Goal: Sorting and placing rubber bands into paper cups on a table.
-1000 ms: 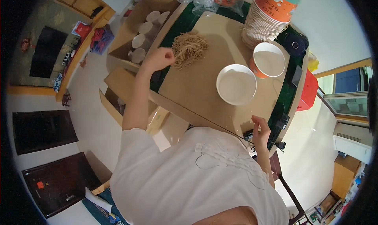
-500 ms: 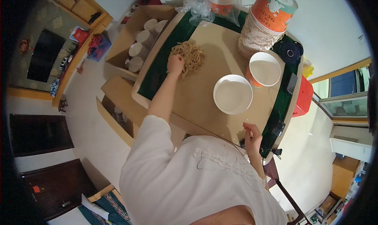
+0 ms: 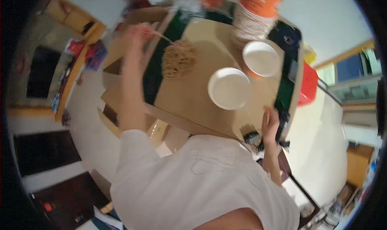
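Note:
My left hand (image 3: 139, 34), blurred by motion, is raised beyond the table's left edge. From its closed fingers a tan twine cord (image 3: 163, 37) stretches to a tangled pile of twine (image 3: 178, 59) on the brown board (image 3: 189, 95). My right hand (image 3: 271, 122) is over the right side of the board near its front edge, fingers curled; whatever they may hold is hidden. Ahead and left of it stands a white-lined paper bucket (image 3: 229, 89), open side up. A second bucket (image 3: 261, 59), orange outside, stands just behind it.
A tall stack of nested orange paper buckets (image 3: 258, 18) stands at the back, with a wrapped stack (image 3: 209, 0) to its left. Cardboard boxes (image 3: 115, 65) lie left of the table. A red container (image 3: 308, 87) is at the right. A small black object (image 3: 252, 138) sits near the front edge.
My left hand has lifted away from the twine pile, up and left, drawing out a cord. My right hand has moved slightly up and right, and its fingers look more curled.

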Motion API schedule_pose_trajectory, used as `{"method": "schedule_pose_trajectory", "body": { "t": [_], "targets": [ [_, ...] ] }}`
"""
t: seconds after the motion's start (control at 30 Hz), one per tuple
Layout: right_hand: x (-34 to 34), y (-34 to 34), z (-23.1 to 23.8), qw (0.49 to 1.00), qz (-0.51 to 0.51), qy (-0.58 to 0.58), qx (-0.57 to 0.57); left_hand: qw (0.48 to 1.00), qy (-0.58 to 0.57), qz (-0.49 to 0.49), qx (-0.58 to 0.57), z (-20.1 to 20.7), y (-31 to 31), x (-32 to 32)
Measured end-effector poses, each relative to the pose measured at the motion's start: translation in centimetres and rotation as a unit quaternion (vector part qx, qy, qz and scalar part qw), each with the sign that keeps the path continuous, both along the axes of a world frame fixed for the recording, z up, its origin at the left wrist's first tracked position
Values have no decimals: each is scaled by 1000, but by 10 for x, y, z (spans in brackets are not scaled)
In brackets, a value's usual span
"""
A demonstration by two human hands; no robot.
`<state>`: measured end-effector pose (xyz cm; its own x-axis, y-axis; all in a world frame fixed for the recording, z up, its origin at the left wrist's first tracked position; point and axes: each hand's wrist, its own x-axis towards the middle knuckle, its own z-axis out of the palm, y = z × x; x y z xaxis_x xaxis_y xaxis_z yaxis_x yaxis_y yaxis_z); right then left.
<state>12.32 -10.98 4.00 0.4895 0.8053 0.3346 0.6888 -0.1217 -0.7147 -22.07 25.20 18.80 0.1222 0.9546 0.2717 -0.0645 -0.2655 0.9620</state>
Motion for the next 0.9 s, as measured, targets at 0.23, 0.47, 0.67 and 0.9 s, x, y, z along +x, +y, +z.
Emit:
{"method": "schedule_pose_trajectory", "body": {
  "t": [0.23,0.47,0.67,0.9],
  "targets": [
    [152,-8,-62,948,-268,-147,-87,605,557,310,476,177,-84,-47],
    [136,-18,-93,935,-237,-164,-207,949,292,-30,114,161,-152,-3],
    [114,-12,-90,918,-222,-252,-209,928,319,-192,19,104,-191,67],
    [109,7,-89,925,-254,-240,-147,905,309,-290,-35,59,-199,95]
  ]
}}
